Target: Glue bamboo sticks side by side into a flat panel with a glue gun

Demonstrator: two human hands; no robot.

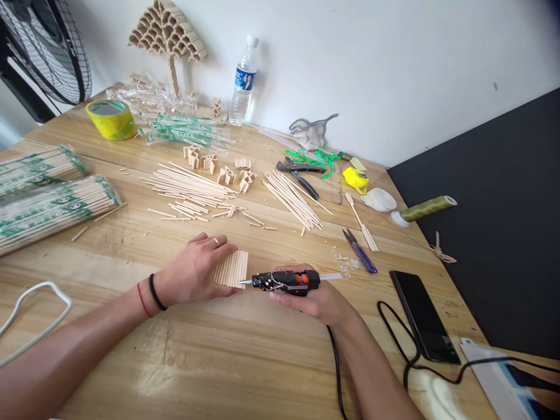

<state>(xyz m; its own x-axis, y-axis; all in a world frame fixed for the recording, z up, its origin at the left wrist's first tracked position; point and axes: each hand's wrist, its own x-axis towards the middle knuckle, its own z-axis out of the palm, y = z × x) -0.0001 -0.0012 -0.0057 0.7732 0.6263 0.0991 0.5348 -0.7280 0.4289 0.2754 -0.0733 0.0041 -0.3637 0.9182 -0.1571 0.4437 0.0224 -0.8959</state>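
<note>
My left hand (196, 267) pinches a small flat panel of short wooden sticks (231, 268) laid side by side, thumb on the near edge and fingers on the far one. In my right hand (321, 300) is a black hot glue gun (286, 282), a clear glue stick jutting from its back. Its metal nozzle points left and meets the panel's lower right corner; whether it touches cannot be made out. Beyond my hands lie loose wooden sticks (188, 186), another bundle of sticks (293, 198) and several small folded stick pieces (226, 175).
Packs of sticks (56, 207) lie at left, below yellow tape (111, 119). A water bottle (243, 81) and a stick-built tree (168, 35) stand behind. Pliers (301, 169), purple snips (360, 251) and a phone (423, 315) lie right. The gun's black cable (336, 373) hangs near my right forearm.
</note>
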